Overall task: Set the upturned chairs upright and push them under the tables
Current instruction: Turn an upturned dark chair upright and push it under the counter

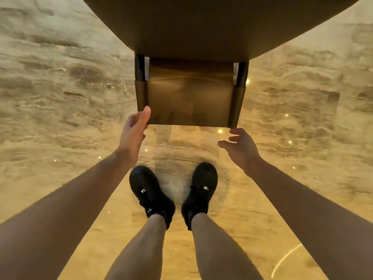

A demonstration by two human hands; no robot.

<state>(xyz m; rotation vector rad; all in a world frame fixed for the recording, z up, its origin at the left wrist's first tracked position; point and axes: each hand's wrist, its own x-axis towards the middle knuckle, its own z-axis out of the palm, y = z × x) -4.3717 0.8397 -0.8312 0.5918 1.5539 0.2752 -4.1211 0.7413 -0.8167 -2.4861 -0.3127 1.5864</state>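
Observation:
A brown chair (pixel 189 100) stands upright in front of me, its seat tucked under the round dark table (pixel 212 25); only its backrest and two dark posts show. My left hand (pixel 134 134) touches the backrest's lower left corner with the thumb up along the edge and the fingers loose. Just below the backrest's right corner hovers my right hand (pixel 240 146), fingers spread, apart from the chair and holding nothing.
A glossy beige marble floor (pixel 60 98) with light reflections spreads on all sides. My two black shoes (pixel 151 195) stand close behind the chair. The table's curved edge overhangs the top of the view.

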